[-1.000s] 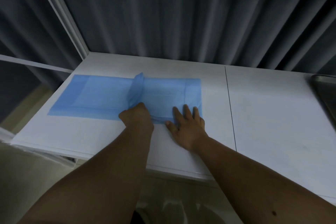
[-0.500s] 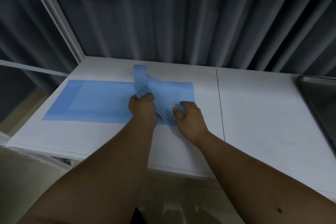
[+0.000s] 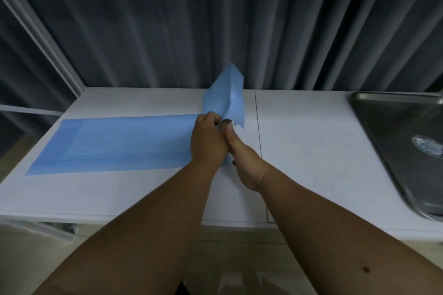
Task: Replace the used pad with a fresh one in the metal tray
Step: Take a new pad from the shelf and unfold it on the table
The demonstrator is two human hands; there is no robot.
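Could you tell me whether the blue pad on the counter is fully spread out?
Partly spread: most of the blue pad lies flat, while both hands lift its folded right end.

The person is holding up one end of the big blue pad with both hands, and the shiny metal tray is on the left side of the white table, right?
Not quite. Both hands, left hand and right hand, do hold up one end of the blue pad, but the shiny metal tray sits at the right side of the white table, not the left. The head view shows it.

Both forearms are bare and sleeveless, with a small dark mole on the right forearm (image 3: 366, 270).
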